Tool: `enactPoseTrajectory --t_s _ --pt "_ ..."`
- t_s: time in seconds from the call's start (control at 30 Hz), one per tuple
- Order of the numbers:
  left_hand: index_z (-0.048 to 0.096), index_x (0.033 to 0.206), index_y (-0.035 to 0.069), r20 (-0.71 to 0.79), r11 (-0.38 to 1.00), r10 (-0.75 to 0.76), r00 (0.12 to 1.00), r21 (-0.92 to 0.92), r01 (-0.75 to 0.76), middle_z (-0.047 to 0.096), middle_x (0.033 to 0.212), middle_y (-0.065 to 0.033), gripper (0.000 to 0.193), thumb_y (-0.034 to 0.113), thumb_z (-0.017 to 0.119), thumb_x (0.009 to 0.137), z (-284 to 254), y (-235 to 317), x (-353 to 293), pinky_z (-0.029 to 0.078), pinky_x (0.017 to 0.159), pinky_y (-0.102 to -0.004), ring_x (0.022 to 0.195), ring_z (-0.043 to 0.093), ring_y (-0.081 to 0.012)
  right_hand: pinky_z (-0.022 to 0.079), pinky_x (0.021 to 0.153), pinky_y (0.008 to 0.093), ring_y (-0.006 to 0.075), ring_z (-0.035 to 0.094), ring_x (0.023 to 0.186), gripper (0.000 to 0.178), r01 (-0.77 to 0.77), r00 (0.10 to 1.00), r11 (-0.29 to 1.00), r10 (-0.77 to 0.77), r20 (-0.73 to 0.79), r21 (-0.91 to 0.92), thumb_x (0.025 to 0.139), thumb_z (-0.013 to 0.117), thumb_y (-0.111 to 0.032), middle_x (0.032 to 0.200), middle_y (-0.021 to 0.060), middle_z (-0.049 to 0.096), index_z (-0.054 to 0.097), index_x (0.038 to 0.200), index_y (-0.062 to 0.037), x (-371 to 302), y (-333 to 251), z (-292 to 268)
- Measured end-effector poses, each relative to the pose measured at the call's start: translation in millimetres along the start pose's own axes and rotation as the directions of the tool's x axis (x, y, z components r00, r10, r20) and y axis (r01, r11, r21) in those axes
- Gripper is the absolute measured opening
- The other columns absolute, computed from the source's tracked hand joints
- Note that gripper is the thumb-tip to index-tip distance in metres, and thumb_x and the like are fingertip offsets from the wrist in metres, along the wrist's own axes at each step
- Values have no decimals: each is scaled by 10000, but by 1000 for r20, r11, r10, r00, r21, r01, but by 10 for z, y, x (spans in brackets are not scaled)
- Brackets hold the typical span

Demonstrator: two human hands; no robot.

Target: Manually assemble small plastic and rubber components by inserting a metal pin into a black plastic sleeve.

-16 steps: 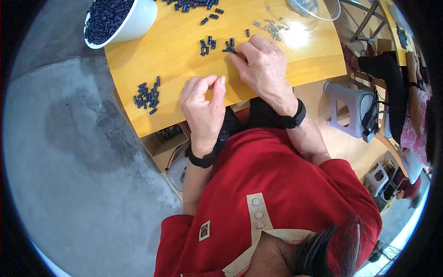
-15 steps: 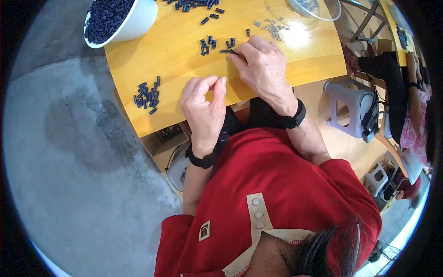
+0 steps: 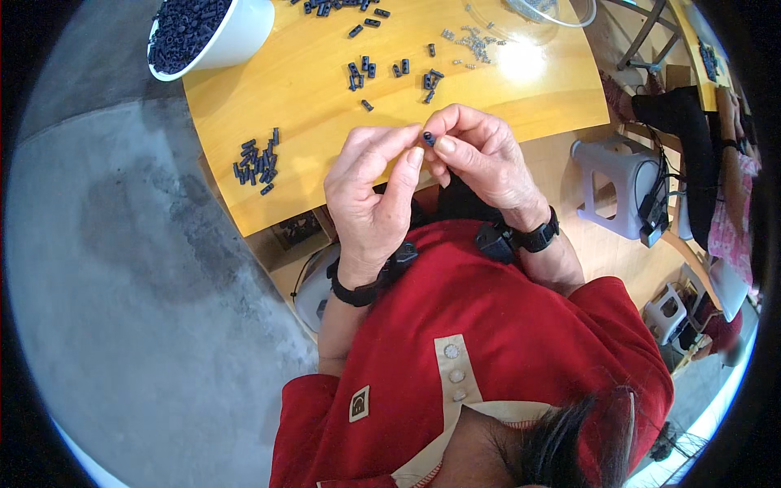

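Observation:
Above the table's near edge, my right hand (image 3: 486,163) pinches a small black cylindrical plastic piece (image 3: 429,138) between thumb and fingers, its hollow end showing. Against it from the left come the fingertips of my left hand (image 3: 370,175), thumb and forefinger drawn together. Whatever lies between the left fingertips is too small to make out. Just beyond my hands, several loose black pieces (image 3: 362,71) lie in small groups, with one single piece (image 3: 368,106) closest to my fingers. A pile of finished-looking black pieces (image 3: 256,163) lies to the left.
A white bucket (image 3: 248,37) full of small black parts stands at the far left of the yellow wooden table (image 3: 317,106). Tiny silvery parts (image 3: 473,42) are scattered near a clear bowl (image 3: 561,18) at the far right. A grey stool (image 3: 614,187) and another person's arm (image 3: 732,163) are on the right.
My right hand has come back from the loose pieces toward me, bringing one black piece to my left hand. My left hand has moved slightly right, and the two hands now meet.

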State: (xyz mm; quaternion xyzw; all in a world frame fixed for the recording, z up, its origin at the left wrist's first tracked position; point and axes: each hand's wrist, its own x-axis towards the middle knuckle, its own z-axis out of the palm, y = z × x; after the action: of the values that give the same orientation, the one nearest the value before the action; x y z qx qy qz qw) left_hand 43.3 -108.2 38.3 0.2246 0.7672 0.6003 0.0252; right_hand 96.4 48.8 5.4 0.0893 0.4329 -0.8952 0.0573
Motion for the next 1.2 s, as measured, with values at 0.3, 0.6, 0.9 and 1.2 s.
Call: enactPoseTrajectory --t_s 0.3,0.6,0.9,1.2 --pt "701 1041 -5 18 997 63 998 -43 -63 682 910 -113 211 -46 656 839 12 10 -70 505 685 -278 775 640 -178 412 556 178 32 515 630 158 16 1000 998 -14 23 -53 940 657 -159 770 -33 597 630 1053 -51 -38 9 -4" --pt "700 1024 -20 10 999 29 1000 18 -29 692 941 -111 198 -71 668 836 56 -9 -109 483 719 -222 822 632 -132 469 621 175 17 566 713 107 122 984 970 -145 -99 -212 920 674 -101 832 -29 652 669 969 -7 -87 1 80" --pt "690 1055 -41 23 969 -220 975 -112 221 681 986 -105 212 -51 676 844 -20 7 -128 487 778 -232 872 637 -140 480 714 220 78 588 800 179 292 948 886 -318 -14 -360 888 694 -80 879 14 669 717 1061 -39 -24 -60 -23" --pt "701 969 -29 72 991 -26 997 133 16 694 887 -110 202 -50 730 771 -31 15 -77 505 714 -254 779 648 -158 484 694 261 134 609 786 147 354 925 730 -363 107 -585 853 715 -61 835 46 653 732 997 -35 -16 -97 -52"
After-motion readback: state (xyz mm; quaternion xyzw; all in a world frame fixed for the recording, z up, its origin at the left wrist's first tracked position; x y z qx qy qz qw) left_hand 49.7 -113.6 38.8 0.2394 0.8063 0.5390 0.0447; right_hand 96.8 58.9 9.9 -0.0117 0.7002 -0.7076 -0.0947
